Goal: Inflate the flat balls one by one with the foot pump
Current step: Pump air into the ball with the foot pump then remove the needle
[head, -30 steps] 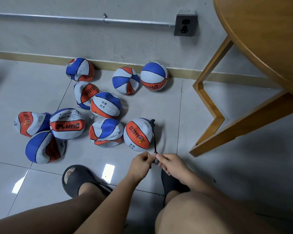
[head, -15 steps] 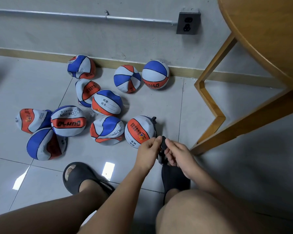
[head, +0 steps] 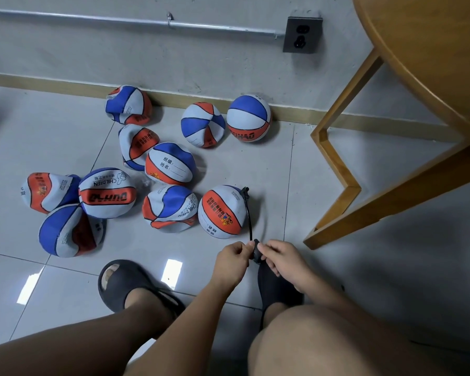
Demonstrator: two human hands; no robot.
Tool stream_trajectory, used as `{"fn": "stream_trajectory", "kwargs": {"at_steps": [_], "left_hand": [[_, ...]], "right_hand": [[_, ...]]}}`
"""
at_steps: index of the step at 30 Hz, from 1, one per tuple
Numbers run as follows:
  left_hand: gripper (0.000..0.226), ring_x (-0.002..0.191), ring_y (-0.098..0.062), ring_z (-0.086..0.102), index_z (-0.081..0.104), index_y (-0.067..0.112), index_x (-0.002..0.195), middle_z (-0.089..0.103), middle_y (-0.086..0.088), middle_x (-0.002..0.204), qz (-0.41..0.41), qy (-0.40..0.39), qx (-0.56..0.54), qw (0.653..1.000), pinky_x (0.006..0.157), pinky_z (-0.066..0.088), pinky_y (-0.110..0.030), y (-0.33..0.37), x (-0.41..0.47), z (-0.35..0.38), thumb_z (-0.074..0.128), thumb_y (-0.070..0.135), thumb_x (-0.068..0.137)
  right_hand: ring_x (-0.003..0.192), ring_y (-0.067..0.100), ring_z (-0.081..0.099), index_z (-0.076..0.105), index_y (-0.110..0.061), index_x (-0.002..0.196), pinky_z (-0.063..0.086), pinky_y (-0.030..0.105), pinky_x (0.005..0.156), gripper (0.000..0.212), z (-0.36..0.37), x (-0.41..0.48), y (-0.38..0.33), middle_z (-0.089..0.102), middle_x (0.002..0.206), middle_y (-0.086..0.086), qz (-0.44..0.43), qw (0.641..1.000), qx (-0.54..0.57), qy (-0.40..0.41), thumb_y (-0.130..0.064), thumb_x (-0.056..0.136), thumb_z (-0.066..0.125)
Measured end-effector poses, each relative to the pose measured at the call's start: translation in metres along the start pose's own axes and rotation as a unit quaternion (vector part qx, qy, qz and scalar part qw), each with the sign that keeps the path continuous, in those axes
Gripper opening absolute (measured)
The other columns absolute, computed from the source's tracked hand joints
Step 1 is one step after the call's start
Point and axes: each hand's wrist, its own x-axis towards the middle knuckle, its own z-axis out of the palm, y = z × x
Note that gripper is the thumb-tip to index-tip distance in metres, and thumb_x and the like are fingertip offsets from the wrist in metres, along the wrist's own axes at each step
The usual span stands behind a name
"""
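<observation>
Round ball (head: 220, 211) on the floor (head: 323, 213), well short of the wall edge, with a black hose (head: 249, 215) touching its upper right side and running down. Hose's lower end pinched between left grip (head: 232, 257) and right grip (head: 282, 260). Crumpled flat balls (head: 170, 207) scattered to the left.

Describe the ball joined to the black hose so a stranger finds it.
Start at the wooden table leg on the right, then go left to the left hand. The ball just beyond it is yours. Only it has a black hose attached.
</observation>
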Motion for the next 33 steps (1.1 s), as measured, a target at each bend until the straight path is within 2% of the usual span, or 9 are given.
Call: {"fn": "stream_trajectory", "kwargs": {"at_steps": [6,9,11,16,19,22,28,31,33], "left_hand": [[0.056,0.062,-0.014,0.045,0.054,0.002,0.072,0.051,0.0,0.062,0.087,0.034,-0.113,0.989,0.064,0.038,-0.034,0.039,-0.011,-0.007,0.057,0.048,0.103],[0.058,0.063,-0.015,0.042,0.051,-0.003,0.075,0.047,-0.006,0.065,0.135,0.04,-0.113,0.983,0.06,0.035,-0.034,0.067,-0.008,-0.014,0.058,0.048,0.103],[0.059,0.063,-0.015,0.041,0.049,-0.004,0.076,0.045,-0.005,0.065,0.147,0.028,-0.1,0.984,0.058,0.035,-0.033,0.075,-0.007,-0.015,0.061,0.047,0.104],[0.049,0.059,-0.01,0.042,0.048,0.011,0.073,0.045,0.004,0.062,0.102,-0.023,-0.103,0.989,0.057,0.036,-0.025,0.058,-0.005,-0.005,0.063,0.043,0.106],[0.049,0.059,-0.011,0.045,0.048,0.017,0.073,0.048,0.006,0.062,0.061,-0.033,-0.087,0.994,0.061,0.039,-0.028,0.037,-0.001,0.001,0.062,0.05,0.105],[0.058,0.063,-0.012,0.047,0.052,0.008,0.077,0.053,0.005,0.065,0.027,-0.032,-0.039,0.998,0.067,0.042,-0.033,0.016,0.004,0.003,0.059,0.06,0.103],[0.062,0.066,-0.013,0.052,0.064,0.004,0.087,0.061,0.001,0.071,-0.004,-0.028,0.016,0.999,0.065,0.045,-0.031,-0.005,0.005,-0.004,0.057,0.065,0.102],[0.061,0.063,-0.011,0.051,0.065,0.004,0.086,0.063,0.002,0.07,0.007,-0.027,0.022,0.999,0.062,0.043,-0.027,0.001,0.002,-0.009,0.059,0.063,0.101],[0.059,0.061,-0.011,0.046,0.058,0.007,0.078,0.056,0.004,0.065,0.019,-0.042,-0.024,0.999,0.062,0.04,-0.029,0.009,-0.002,-0.011,0.063,0.06,0.1]], "right_hand": [[0.05,0.02,0.035,0.064,-0.017,0.07,0.03,0.031,0.053,0.042,-0.004,-0.018,-0.049,0.043,0.061,0.013,-0.046,0.995,0.092,0.008,-0.038,0.106,0.068],[0.049,0.019,0.035,0.062,-0.02,0.069,0.027,0.025,0.049,0.041,-0.01,-0.023,-0.069,0.042,0.062,0.012,-0.073,0.991,0.11,0.026,-0.041,0.103,0.07],[0.05,0.021,0.036,0.061,-0.02,0.071,0.027,0.031,0.051,0.04,-0.014,-0.022,-0.068,0.042,0.063,0.013,-0.089,0.986,0.14,0.034,-0.046,0.1,0.071],[0.052,0.02,0.036,0.057,-0.015,0.079,0.03,0.024,0.044,0.04,-0.012,-0.02,-0.036,0.042,0.063,0.015,-0.075,0.99,0.116,0.031,-0.039,0.11,0.06],[0.054,0.023,0.038,0.061,-0.006,0.084,0.031,0.031,0.048,0.046,-0.007,-0.014,-0.014,0.046,0.06,0.012,-0.057,0.993,0.104,0.015,-0.046,0.107,0.063],[0.052,0.021,0.039,0.062,-0.004,0.086,0.03,0.034,0.051,0.046,-0.004,-0.01,0.0,0.049,0.06,0.009,-0.028,0.997,0.066,0.01,-0.045,0.108,0.062],[0.054,0.022,0.043,0.064,-0.019,0.076,0.034,0.032,0.052,0.041,0.005,-0.008,0.011,0.053,0.062,0.006,-0.008,1.0,0.0,0.006,-0.046,0.106,0.063],[0.054,0.021,0.043,0.064,-0.017,0.074,0.035,0.035,0.055,0.04,0.006,-0.01,0.006,0.052,0.061,0.005,-0.011,1.0,0.009,0.013,-0.042,0.106,0.065],[0.055,0.022,0.04,0.062,-0.011,0.076,0.033,0.036,0.055,0.04,0.003,-0.013,0.0,0.05,0.06,0.007,-0.019,0.999,0.039,0.019,-0.037,0.107,0.066]]}}
